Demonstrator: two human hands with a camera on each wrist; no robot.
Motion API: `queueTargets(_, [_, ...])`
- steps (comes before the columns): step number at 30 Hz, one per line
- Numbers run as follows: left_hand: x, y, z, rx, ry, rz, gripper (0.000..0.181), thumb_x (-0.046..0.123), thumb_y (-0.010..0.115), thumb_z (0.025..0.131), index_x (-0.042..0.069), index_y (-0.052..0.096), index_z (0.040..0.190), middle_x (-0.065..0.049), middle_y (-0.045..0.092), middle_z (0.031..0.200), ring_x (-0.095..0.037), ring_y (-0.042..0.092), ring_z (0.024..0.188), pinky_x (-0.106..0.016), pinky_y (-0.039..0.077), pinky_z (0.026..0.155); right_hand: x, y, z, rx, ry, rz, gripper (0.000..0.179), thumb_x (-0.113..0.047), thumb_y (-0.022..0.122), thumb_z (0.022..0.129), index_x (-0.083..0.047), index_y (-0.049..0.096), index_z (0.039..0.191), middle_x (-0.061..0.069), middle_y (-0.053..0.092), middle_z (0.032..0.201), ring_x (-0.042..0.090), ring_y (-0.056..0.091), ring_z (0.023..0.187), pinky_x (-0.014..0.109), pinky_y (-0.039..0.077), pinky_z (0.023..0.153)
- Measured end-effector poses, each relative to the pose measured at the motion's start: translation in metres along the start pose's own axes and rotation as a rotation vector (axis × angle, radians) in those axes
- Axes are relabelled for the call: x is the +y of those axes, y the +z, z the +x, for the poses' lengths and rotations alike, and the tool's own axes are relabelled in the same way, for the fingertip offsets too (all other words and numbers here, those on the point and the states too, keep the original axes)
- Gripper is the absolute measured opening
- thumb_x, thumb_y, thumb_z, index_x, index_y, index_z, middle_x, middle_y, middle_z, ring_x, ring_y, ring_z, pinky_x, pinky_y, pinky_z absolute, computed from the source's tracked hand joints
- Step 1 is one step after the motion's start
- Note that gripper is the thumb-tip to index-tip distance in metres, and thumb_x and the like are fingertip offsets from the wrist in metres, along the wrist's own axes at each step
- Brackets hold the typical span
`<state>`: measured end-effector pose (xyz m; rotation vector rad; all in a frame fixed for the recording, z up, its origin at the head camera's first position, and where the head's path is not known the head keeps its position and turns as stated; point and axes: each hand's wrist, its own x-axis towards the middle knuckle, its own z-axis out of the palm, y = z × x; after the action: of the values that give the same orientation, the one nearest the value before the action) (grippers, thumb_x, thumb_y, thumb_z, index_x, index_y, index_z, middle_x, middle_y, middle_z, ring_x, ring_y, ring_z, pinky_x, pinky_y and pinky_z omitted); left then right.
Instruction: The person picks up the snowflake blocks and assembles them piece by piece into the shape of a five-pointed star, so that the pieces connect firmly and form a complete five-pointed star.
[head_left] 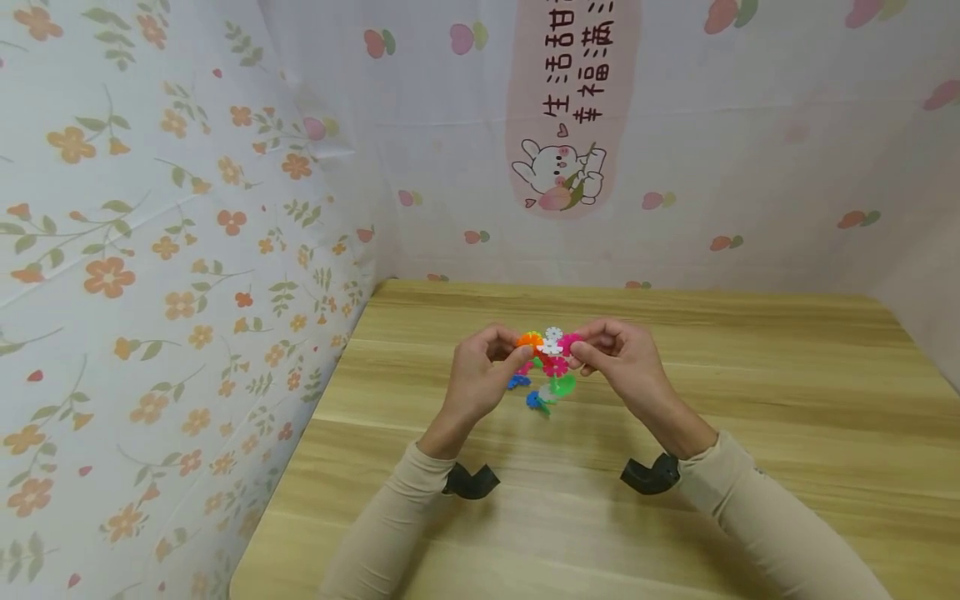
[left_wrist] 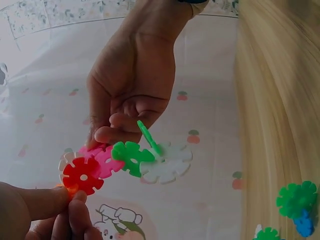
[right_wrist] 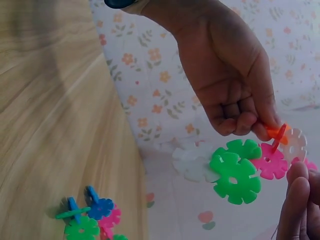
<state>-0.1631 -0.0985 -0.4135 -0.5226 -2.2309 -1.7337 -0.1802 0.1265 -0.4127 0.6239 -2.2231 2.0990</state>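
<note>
Interlocking notched plastic discs (head_left: 552, 346) are joined into a small chain held up between both hands above the table. My left hand (head_left: 474, 375) pinches an orange disc (head_left: 529, 341) at one end. Opposite it, my right hand (head_left: 626, 360) pinches a pink disc (head_left: 568, 343) between thumb and fingers. A white disc (right_wrist: 295, 145) sits between those two. In the left wrist view a red disc (left_wrist: 83, 177) shows in front, beside the left fingertips. Another pink disc (right_wrist: 271, 161), green discs (right_wrist: 236, 179) and a larger white disc (right_wrist: 192, 161) extend off the chain.
On the wooden table (head_left: 750, 417) below lie more joined discs, among them a blue disc (right_wrist: 101, 208) and a green disc (right_wrist: 82, 228). Black curved wrist mounts (head_left: 472, 481) hang at both wrists. Patterned cloth (head_left: 450, 167) borders the table at the back and left.
</note>
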Motion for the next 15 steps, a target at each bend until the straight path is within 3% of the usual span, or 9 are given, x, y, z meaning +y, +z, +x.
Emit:
queueTargets(5, [-0.0024,-0.0006,0.0,-0.032,-0.025,-0.038,0.007,0.008,0.071,0.093,0.002,0.067,0.094,-0.012,0.07,0.081,-0.039,0.066,0.074,-0.027,0.052,0.066,0.0023,-0.0014,-0.001,-0.01,0.001,0.002,0.017,-0.009,0.069,0.095,0.005,0.067,0.103,0.014,0.073,0.09,0.028,0.07,0.073,0.037,0.059,0.065])
queueTargets(9, [-0.0031,-0.0004,-0.0004,-0.035,-0.041,-0.039,0.007,0.008,0.07,0.094,0.003,0.066,0.095,-0.015,0.07,0.082,-0.037,0.067,0.075,-0.026,0.051,0.065,0.0025,-0.0011,-0.0007,-0.005,0.011,0.013,0.019,-0.01,0.07,0.095,0.006,0.067,0.103,0.014,0.073,0.089,0.028,0.07,0.073,0.036,0.059,0.065])
queueTargets(15, [-0.0021,0.0021,-0.003,-0.069,-0.057,-0.038,0.009,0.01,0.071,0.094,0.002,0.067,0.096,-0.009,0.072,0.081,-0.027,0.066,0.072,-0.026,0.05,0.064,-0.0011,0.0001,0.0002,0.013,0.07,0.028,0.022,-0.013,0.072,0.093,0.006,0.067,0.103,0.014,0.073,0.088,0.024,0.07,0.072,0.032,0.059,0.065])
